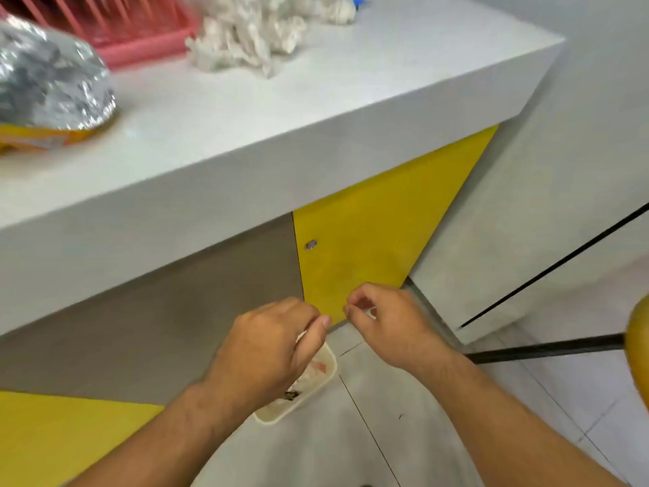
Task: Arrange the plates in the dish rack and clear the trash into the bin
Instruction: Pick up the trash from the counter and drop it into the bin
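Both hands hung low in front of the counter, just above a small cream bin (306, 402) standing on the tiled floor (354, 448). The left hand (267, 349) covered most of the bin's mouth, so only its right rim and near corner showed, with pale and dark scraps inside that were too blurred to name. That hand's fingers were curled around a thin white sliver (301, 336), most of it hidden in the grip. The right hand (382, 321), close beside the left but not touching it, was clenched loosely on a small white bit (371, 312) held under its fingertips; what the bit was could not be made out.

Behind the hands stood a yellow cabinet door (379, 219) with 1 silver knob (311, 244). On the white surface (316, 86) above, the pink dish rack (140, 40) sat at the far left, cut off by the top edge, so its contents could not be seen. Near it lay a foil-wrapped bundle (49, 79), partly out of frame, and a crumpled white cloth (246, 33). A yellow rounded shape (640, 346) at the right edge was cropped beyond recognition.
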The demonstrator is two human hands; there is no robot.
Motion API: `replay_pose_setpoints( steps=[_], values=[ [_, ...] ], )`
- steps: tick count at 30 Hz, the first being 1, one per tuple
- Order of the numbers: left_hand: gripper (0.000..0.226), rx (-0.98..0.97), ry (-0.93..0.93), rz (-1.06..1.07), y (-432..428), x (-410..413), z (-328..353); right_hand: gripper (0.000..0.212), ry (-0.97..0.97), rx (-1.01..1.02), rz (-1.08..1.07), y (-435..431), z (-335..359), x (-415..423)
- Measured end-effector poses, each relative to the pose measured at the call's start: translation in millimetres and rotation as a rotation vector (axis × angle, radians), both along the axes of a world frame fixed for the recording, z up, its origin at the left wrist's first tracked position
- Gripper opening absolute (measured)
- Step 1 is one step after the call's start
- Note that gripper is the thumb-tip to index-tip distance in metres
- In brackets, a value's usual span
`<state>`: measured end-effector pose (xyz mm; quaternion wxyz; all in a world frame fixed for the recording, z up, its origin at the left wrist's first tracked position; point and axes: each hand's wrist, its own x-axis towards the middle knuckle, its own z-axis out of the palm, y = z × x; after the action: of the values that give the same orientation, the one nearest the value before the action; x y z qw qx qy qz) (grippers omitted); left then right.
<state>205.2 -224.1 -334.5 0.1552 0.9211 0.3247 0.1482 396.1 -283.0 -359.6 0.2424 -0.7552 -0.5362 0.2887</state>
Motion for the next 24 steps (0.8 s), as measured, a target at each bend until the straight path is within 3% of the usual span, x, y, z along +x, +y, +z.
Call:
replay_pose_setpoints(
  steps=[6,10,18,24],
  values=[
    [0.04,0.093,-0.134,0.002,2.7,24.8,159.7,0.01,0.005,0.191,-0.023,-3.4,136.4,17.1],
    [0.039,0.124,-0.26,0.086,10.7,28.9,224.1,0.009,-0.059,0.305,0.005,0.7,206.4,30.0],
    [0.033,0.1,-0.337,0.196,41.4,16.1,276.7,0.007,-0.065,0.345,0.044,40.1,282.9,41.3],
    [0.017,0.134,-0.347,0.23,97.0,18.2,293.0,0.01,-0.126,0.341,0.012,89.3,293.1,42.8]
  ],
)
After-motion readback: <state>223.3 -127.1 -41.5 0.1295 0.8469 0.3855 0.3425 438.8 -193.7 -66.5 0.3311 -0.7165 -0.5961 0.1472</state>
